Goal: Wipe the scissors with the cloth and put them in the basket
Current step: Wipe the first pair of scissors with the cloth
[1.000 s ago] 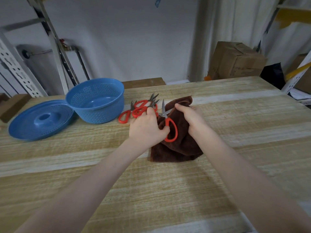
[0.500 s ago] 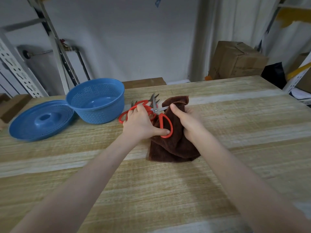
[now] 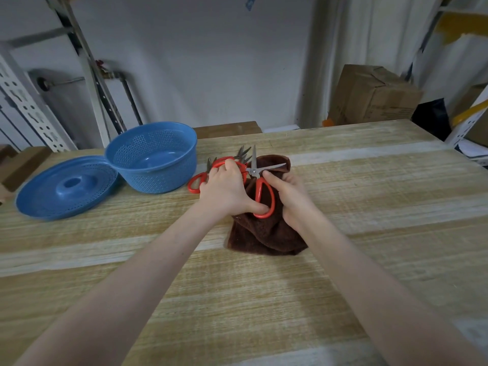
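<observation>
My left hand (image 3: 227, 190) grips a pair of red-handled scissors (image 3: 260, 186), thumb through the near loop, fingers round the far loop. The blades are spread wide, one pointing away, one pointing right over the brown cloth (image 3: 266, 233). My right hand (image 3: 289, 196) holds the cloth bunched under the scissors. More red-handled scissors (image 3: 194, 182) lie on the table just left of my left hand, partly hidden by it. The blue perforated basket (image 3: 151, 155) stands further left, with nothing visible in it.
A blue perforated lid (image 3: 66, 187) lies left of the basket. The wooden table (image 3: 369, 207) stretches to the right and towards me. A cardboard box (image 3: 369, 96) and metal racking (image 3: 23, 101) stand behind the table.
The scissors in my left hand have opened from shut to wide apart and shifted a little left. My right hand has slid back along the cloth off the blades.
</observation>
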`<state>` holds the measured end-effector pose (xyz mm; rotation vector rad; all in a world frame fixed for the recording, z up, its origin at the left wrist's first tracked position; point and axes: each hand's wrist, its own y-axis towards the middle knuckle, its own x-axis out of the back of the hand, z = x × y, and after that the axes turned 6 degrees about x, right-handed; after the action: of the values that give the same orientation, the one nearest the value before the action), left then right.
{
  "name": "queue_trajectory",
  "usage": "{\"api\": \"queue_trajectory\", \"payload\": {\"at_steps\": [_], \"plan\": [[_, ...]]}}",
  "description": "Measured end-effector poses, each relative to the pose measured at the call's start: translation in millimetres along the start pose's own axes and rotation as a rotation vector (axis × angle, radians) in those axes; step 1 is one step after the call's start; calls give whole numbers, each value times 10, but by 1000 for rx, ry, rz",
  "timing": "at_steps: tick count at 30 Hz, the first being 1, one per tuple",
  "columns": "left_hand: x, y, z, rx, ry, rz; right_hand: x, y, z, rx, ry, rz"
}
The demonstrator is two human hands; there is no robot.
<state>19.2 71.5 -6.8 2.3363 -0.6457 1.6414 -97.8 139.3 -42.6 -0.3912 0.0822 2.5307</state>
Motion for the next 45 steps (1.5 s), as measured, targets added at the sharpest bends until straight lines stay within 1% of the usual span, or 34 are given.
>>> {"api": "queue_trajectory", "payload": {"at_steps": [3, 6, 8, 10, 11, 12, 14, 16, 17, 18, 24, 29, 31, 35, 38, 42, 45], "plan": [[38, 20, 44, 10, -33, -37, 18, -30, 23, -25, 45, -27], [104, 26, 128, 9, -29, -83, 99, 22, 114, -144, 172, -173], [149, 23, 163, -39, 35, -117, 203, 96, 217, -175, 218, -258], [185, 32, 184, -111, 139, -177, 259, 161, 349, -137, 196, -229], [197, 41, 189, -142, 198, -205, 265, 193, 409, -104, 136, -182], [199, 54, 194, -168, 256, -226, 250, 221, 464, -66, 18, -124], [184, 74, 186, -210, 349, -247, 170, 238, 551, 4, -362, 7], [145, 77, 153, -244, 390, -244, 66, 236, 575, 60, -726, 129], [124, 69, 132, -257, 394, -239, 21, 228, 557, 73, -834, 195], [105, 62, 116, -266, 395, -235, -3, 237, 511, 75, -888, 242], [50, 28, 103, -271, 403, -218, 15, 228, 321, 50, -808, 252], [29, 68, 145, -229, 363, -173, -1, 222, 254, 192, -838, 188], [28, 74, 173, -215, 344, -150, 46, 238, 267, 218, -854, 190], [12, 72, 150, -227, 314, -158, 114, 246, 340, 279, -954, 206], [8, 82, 147, -220, 300, -147, 167, 241, 370, 284, -995, 223], [2, 69, 169, -195, 302, -130, 270, 225, 358, 254, -982, 225], [20, 42, 153, -207, 346, -157, 266, 226, 366, 241, -999, 245]]}}
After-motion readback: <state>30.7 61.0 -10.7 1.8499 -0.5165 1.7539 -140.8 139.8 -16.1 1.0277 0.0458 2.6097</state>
